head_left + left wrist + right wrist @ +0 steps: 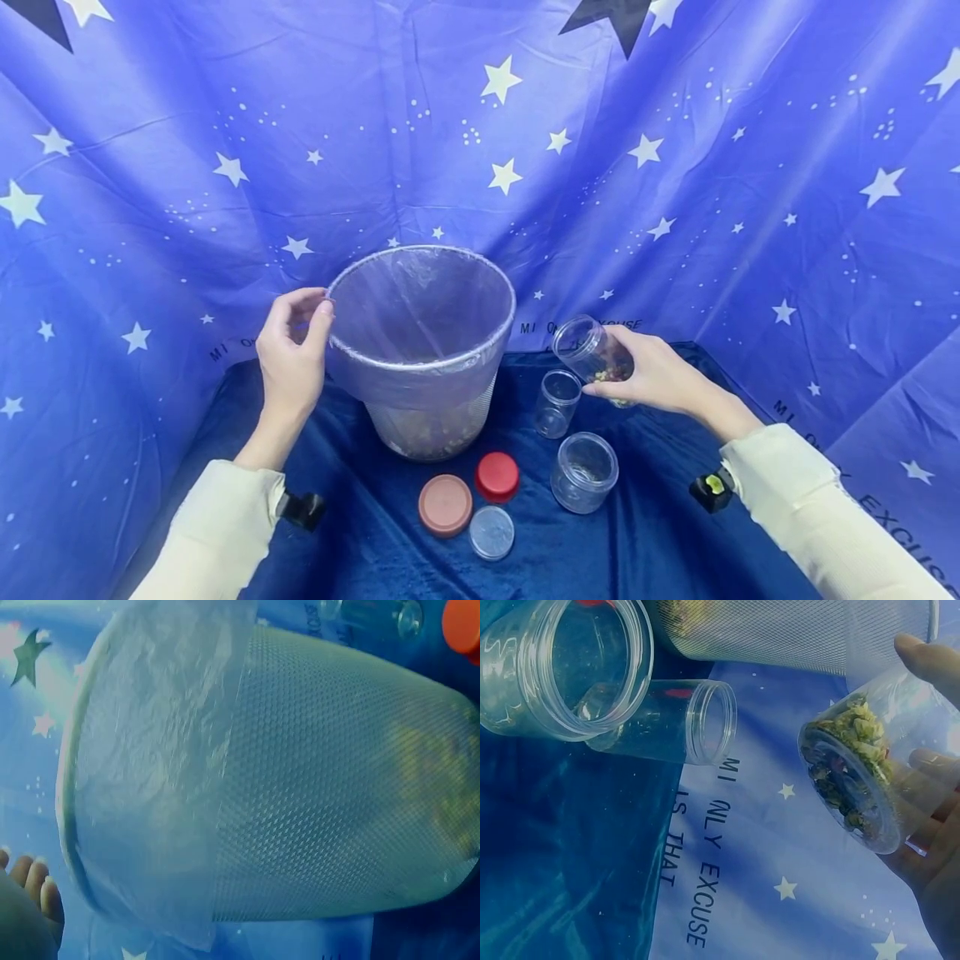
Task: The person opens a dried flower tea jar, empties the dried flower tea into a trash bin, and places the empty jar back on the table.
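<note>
My right hand point(660, 371) grips a clear plastic jar point(581, 343), tilted with its open mouth toward the bin. Yellow-green and reddish dried bits point(859, 727), like dried flowers, lie at the jar's bottom. To its left stands a mesh wastebasket point(420, 408) lined with a translucent plastic bag point(450, 377) folded over the rim. Similar yellowish bits point(439, 772) show through the mesh near its base. My left hand point(292, 354) is beside the basket's left rim, its fingers loosely bent; the left wrist view shows a small gap between fingertips and rim.
An uncapped slim jar point(557, 408) and a wider uncapped jar point(585, 475) stand below the right hand. In front of the basket lie a red lid point(497, 477), a brownish-pink lid point(446, 505) and a clear lid point(492, 533). A starry curtain point(420, 125) hangs behind the dark blue cloth point(360, 542).
</note>
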Demonstrator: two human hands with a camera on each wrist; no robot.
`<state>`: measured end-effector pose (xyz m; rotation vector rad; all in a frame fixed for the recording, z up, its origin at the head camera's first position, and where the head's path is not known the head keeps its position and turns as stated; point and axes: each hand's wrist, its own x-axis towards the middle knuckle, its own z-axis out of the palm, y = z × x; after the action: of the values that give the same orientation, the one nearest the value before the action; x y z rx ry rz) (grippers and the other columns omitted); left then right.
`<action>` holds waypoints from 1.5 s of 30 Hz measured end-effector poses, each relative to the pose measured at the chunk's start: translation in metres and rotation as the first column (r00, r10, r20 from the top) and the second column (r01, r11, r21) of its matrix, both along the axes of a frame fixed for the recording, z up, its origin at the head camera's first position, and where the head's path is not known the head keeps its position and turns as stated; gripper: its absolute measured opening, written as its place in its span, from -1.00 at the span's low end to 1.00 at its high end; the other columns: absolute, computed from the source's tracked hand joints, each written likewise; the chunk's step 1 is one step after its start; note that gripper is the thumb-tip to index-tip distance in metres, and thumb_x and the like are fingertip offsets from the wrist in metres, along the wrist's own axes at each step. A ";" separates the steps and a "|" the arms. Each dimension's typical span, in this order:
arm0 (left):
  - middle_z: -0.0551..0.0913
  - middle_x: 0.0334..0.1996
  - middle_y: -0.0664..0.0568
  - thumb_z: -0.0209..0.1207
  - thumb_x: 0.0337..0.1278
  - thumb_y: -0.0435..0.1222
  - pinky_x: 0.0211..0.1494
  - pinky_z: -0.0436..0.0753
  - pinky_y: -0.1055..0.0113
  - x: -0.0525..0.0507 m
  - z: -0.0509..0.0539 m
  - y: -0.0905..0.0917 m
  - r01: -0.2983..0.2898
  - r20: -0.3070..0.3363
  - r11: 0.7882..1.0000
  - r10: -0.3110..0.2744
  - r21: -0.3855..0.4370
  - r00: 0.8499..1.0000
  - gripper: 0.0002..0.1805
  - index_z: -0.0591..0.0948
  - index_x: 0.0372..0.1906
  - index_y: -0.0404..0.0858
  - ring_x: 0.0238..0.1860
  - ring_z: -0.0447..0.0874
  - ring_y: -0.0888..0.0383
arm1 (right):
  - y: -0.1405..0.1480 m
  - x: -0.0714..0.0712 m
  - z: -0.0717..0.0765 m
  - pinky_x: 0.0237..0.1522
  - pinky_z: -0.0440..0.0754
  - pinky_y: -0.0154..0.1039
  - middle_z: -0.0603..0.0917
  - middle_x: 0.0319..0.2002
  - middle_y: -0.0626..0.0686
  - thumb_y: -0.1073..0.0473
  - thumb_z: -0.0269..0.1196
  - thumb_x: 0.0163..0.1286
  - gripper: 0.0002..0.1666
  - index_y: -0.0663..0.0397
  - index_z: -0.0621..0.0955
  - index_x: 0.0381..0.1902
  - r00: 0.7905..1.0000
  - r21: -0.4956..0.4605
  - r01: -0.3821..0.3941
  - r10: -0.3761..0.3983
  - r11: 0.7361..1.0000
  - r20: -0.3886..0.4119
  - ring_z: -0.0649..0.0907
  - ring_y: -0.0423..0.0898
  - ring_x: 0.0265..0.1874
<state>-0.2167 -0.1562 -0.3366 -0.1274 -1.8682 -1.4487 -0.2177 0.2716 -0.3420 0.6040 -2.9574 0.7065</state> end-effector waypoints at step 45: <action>0.11 0.50 -0.37 -0.20 0.30 -0.26 0.58 0.09 -0.02 -0.041 -0.001 -0.004 0.074 0.696 0.994 0.007 -0.086 0.718 -0.20 -0.18 0.56 -0.35 0.54 0.06 -0.20 | -0.005 -0.017 -0.002 -0.20 0.59 -0.14 0.72 -0.25 0.01 -0.32 0.42 0.09 -0.23 -0.01 0.49 0.10 0.997 -0.039 0.080 -0.081 0.996 -0.016 0.65 -0.13 -0.33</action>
<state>-0.2574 -0.1605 -0.3373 0.4012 -2.5605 -1.5436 -0.2349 0.2664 -0.3437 0.4827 -2.9263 0.7445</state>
